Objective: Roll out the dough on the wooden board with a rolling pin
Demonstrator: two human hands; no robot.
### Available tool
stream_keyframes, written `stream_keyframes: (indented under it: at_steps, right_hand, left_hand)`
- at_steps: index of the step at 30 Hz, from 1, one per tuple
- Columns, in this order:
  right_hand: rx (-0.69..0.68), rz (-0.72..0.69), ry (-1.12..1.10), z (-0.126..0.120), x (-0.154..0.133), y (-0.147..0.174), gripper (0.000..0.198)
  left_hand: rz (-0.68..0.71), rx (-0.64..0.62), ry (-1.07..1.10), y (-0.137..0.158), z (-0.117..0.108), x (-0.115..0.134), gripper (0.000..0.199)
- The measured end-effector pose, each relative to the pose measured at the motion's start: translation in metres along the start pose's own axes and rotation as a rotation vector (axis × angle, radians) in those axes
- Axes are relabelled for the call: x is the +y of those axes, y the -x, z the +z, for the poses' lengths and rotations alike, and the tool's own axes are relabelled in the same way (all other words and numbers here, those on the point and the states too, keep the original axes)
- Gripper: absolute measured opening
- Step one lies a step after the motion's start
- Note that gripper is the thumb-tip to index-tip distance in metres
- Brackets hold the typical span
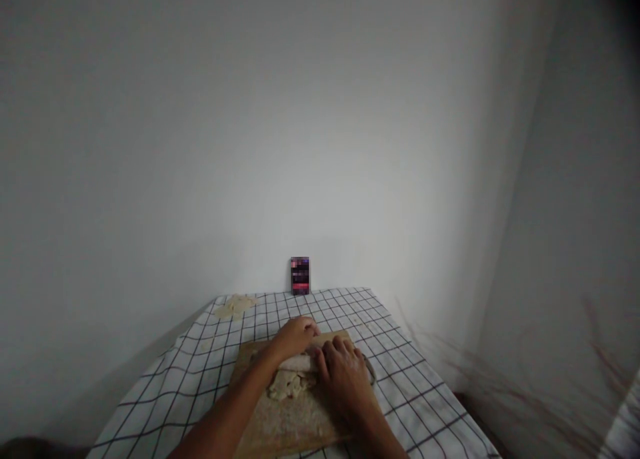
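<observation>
A worn wooden board (285,429) lies on the table. Across it, between my forearms, is a pale cylinder that looks like a floured rolling pin (297,363), partly hidden by my hands. Below it a ragged, holed sheet of dough (290,385) rests on the board. Over the far side of the pin, my left hand (299,333) has its fingers curled in; what they pinch is hidden. My right hand (343,364) lies over the pin's right part, fingers bent across it and thumb toward the dough.
A checked cloth (185,379) covers the table. Another flat piece of dough (236,306) lies at the far left corner. A phone-like screen (300,276), blurred out, leans on the white wall at the back. Just right of my right hand shows a grey curved edge (371,371).
</observation>
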State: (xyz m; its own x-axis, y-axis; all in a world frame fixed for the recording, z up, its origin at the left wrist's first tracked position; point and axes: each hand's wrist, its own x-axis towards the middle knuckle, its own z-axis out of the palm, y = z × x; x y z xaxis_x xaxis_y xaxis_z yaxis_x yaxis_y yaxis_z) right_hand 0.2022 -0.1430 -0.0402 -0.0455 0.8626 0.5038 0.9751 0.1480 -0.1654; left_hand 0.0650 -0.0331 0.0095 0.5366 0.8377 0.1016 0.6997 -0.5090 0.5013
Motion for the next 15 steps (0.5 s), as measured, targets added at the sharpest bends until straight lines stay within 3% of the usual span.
stream_keyframes:
  at_steps: [5, 11, 15]
  right_hand:
    - [0.004, -0.002, -0.027, 0.002, 0.002, 0.002, 0.033]
    - [-0.029, 0.043, -0.092, 0.010, 0.005, 0.003, 0.046]
    - [-0.067, 0.114, -0.105, 0.011, 0.010, -0.001, 0.040]
  left_hand:
    - [-0.094, 0.072, -0.046, 0.032, -0.025, -0.026, 0.037]
    - [-0.189, 0.239, 0.061, 0.071, -0.061, -0.072, 0.037]
    - [-0.276, 0.296, 0.053, 0.100, -0.066, -0.080, 0.040]
